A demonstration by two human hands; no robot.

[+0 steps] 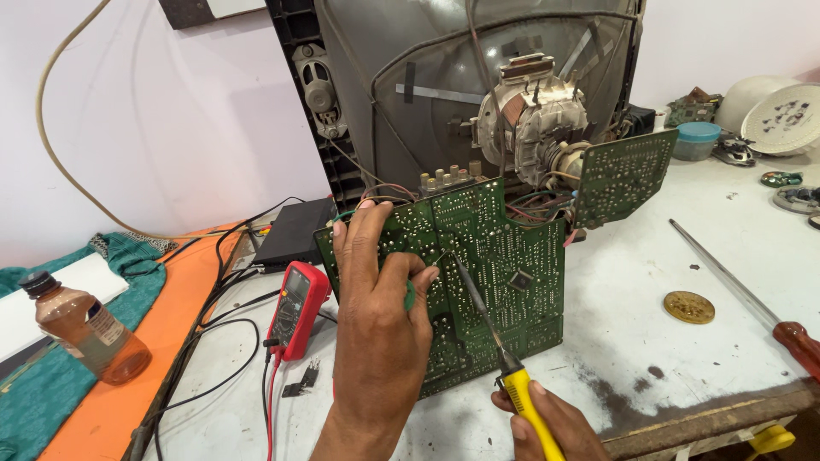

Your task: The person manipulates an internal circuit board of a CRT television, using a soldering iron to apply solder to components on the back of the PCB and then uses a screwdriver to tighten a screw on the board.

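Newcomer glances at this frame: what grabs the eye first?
The green circuit board standing upright at centre, gripped by the left hand while the right hand holds a yellow-handled soldering iron with its tip on it. Behind looms the open back of a tube television; a red multimeter lies left.

The white, stained worktop (649, 290) bore a red multimeter (295, 309), a round brass disc (688, 307) and a long screwdriver (743, 294) toward its right edge.

Left hand (380, 320) spread, right hand (547, 423) clenched
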